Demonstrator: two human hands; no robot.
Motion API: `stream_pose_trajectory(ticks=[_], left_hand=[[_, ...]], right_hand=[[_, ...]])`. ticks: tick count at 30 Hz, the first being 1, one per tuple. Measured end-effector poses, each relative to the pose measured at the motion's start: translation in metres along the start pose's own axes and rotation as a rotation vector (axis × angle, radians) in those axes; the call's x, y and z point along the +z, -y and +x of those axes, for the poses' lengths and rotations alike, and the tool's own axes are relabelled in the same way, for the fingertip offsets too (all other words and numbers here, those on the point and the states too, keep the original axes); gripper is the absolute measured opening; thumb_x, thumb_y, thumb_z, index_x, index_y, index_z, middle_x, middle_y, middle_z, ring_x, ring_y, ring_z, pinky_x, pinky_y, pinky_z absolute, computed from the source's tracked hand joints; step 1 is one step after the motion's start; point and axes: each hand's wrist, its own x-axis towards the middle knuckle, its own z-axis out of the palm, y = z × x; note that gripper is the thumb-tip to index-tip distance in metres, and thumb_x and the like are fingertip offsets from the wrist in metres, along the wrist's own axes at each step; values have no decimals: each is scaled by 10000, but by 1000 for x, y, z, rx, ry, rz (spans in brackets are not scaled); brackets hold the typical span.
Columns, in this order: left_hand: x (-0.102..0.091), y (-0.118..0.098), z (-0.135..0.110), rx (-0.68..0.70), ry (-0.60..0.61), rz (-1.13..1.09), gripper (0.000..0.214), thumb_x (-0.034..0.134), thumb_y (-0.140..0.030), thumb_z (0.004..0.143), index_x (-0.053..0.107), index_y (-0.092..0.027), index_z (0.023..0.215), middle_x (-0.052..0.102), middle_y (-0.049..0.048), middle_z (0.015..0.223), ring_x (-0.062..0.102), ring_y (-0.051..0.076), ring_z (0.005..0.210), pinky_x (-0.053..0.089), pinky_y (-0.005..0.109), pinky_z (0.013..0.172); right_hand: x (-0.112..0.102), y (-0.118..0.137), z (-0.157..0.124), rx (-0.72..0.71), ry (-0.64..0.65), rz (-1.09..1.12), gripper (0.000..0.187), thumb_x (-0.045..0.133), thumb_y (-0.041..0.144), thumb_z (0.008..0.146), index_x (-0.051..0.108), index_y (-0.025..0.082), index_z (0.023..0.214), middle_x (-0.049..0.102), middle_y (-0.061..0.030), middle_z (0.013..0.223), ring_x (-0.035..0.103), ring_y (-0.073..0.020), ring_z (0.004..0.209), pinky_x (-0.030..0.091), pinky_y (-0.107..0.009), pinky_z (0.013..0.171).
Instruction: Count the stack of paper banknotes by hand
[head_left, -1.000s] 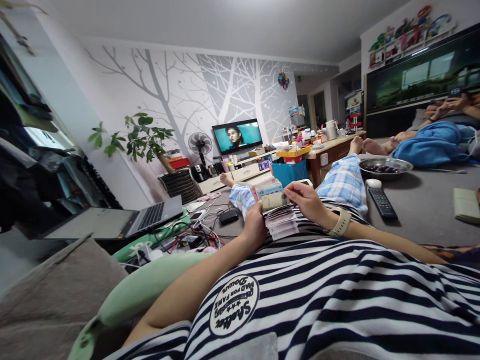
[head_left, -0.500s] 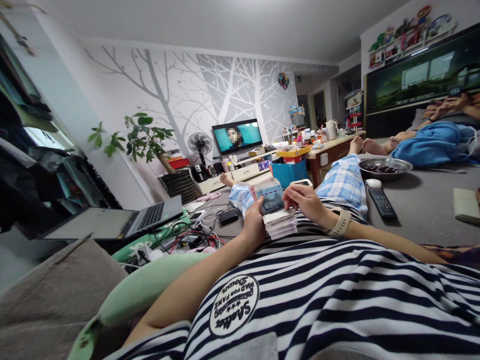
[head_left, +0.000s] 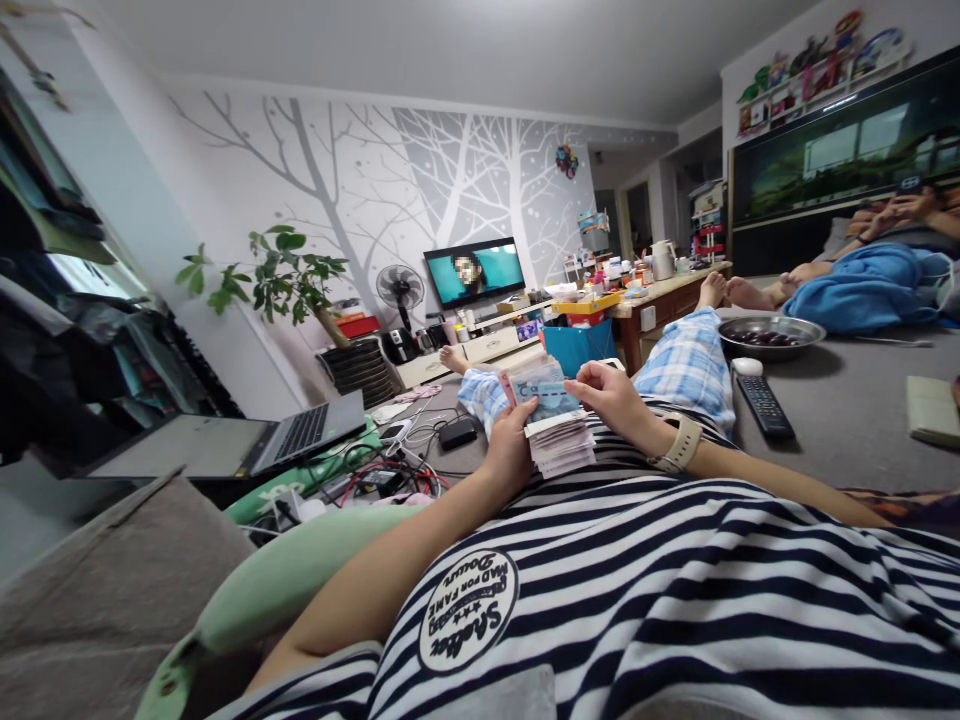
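Note:
I lie back on a sofa in a striped shirt. My left hand point(head_left: 508, 447) is wrapped round a thick wad of banknotes point(head_left: 556, 440) that rests on my belly. The upper notes stand folded up and the lower ones fan out flat. My right hand point(head_left: 615, 398), a pale watch on its wrist, pinches the top edge of the front banknote point(head_left: 546, 388) between thumb and fingers.
A remote control point(head_left: 764, 404) and a metal bowl point(head_left: 770, 334) lie on the grey cushion to my right. An open laptop point(head_left: 247, 443), a tangle of cables point(head_left: 397, 470) and a green pillow point(head_left: 292, 572) are at my left. Another person point(head_left: 870, 268) lies at the far right. A TV point(head_left: 475, 271) is on.
My right hand has kept peeling notes off the folded wad; the front note was bent down, then stood up, and now a fresh note is pinched at its top edge.

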Motion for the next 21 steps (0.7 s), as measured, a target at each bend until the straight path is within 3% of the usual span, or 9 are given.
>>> stream_pose_trajectory(ticks=[6,21], left_hand=[[0,1,0,8,17,6,222,731,-196,681,715,-159,900,770,73,854,712,302,1018,526,429,975],[8,-4,-3,-17,0,-17,170,613,-275,832,704,-146,895,772,88,882,705,282,1040,547,391,934]], right_hand=[[0,5,0,-13,25,-46,453,670,596,781,521,197,627,482,35,559,417,-117,544,345,-275,542],[2,12,-3,-108,9,58,456,659,628,778,559,191,696,480,33,612,401,-112,568,354,-275,563]])
